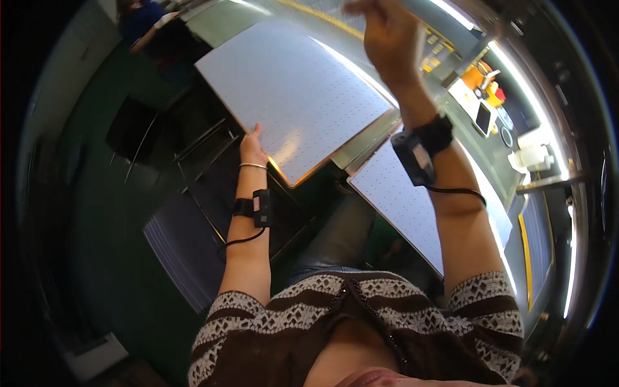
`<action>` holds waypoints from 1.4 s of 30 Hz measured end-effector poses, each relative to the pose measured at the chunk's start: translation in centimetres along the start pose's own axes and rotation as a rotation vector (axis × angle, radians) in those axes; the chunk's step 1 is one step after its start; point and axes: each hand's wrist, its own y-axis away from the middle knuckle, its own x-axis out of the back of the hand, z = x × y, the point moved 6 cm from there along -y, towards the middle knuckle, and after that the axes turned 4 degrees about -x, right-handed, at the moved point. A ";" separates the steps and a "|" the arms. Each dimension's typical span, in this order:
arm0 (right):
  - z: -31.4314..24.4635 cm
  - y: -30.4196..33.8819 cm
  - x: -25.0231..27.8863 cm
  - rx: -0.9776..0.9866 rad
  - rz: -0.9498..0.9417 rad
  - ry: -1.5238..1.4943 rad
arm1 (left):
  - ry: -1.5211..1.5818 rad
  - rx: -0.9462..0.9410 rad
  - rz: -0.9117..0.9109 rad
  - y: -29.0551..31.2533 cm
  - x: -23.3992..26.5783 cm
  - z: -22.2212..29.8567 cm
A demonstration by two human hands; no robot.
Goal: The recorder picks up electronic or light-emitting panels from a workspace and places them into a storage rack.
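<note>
A large pale sheet (284, 84) patterned with rows of small dark marks lies tilted in front of me. My left hand (253, 147) grips its near left edge, the thumb on top and the other fingers hidden underneath. Raised beyond the sheet's right corner is my right hand (392, 45), apart from the sheet; its fingers are blurred and partly cut off by the picture's top. Below my right forearm rests a second pale sheet (400, 187) with the same rows of marks. Each wrist wears a strapped black device with a cable.
A bench at the right holds a dark-screened device (482, 119), a roll of tape (506, 136), white items and an orange container (477, 76). Stacked dark sheets (177, 248) stand at lower left, near a black chair (132, 129). Another person (145, 22) is at upper left.
</note>
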 end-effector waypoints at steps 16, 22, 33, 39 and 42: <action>-1.1 27.6 39.8 -1.116 -0.009 0.000 | -0.120 0.647 -0.765 3.3 -14.6 -1.0; -1.5 41.9 45.1 -1.624 0.250 0.132 | -1.316 0.366 -0.825 2.2 -19.8 -10.8; -11.1 46.2 46.4 -1.439 0.283 0.927 | -0.976 -0.257 -1.097 9.8 -32.4 -11.3; -12.7 45.3 46.5 -1.393 0.239 1.006 | -1.004 -0.258 -1.119 9.7 -33.3 -12.8; -12.8 45.3 46.9 -1.363 0.233 1.049 | -0.999 -0.235 -1.122 9.9 -33.7 -14.2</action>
